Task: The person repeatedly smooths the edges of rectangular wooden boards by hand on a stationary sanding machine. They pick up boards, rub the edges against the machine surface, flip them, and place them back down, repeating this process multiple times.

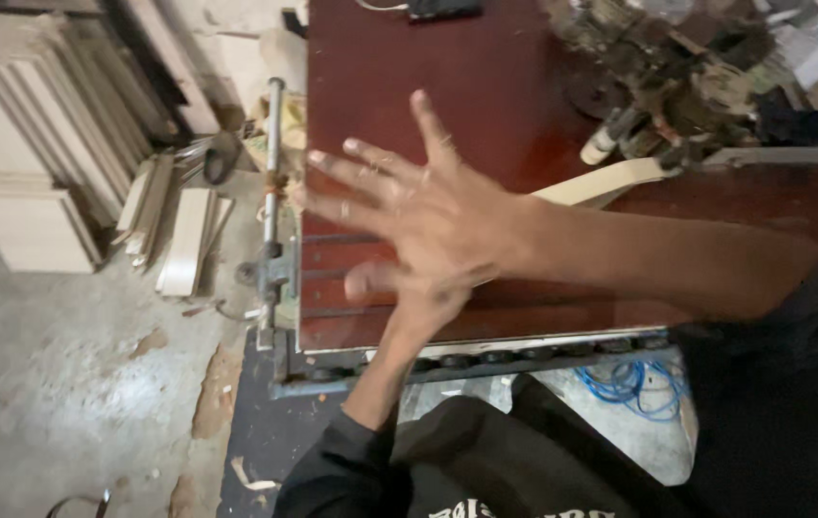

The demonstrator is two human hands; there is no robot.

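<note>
Right hand (428, 216) splayed over left hand (409, 297), above glossy dark-red tabletop (486, 86).

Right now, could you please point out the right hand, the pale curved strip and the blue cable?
Right hand (428, 216): head view, back of the hand.
Pale curved strip (601, 182): head view, middle of its curve.
Blue cable (634, 384): head view, centre of the coil.

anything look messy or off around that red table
Yes: blue cable lies in a loose tangle on the floor by the table, and wood scraps are scattered left. The right hand is spread over the left.
</note>
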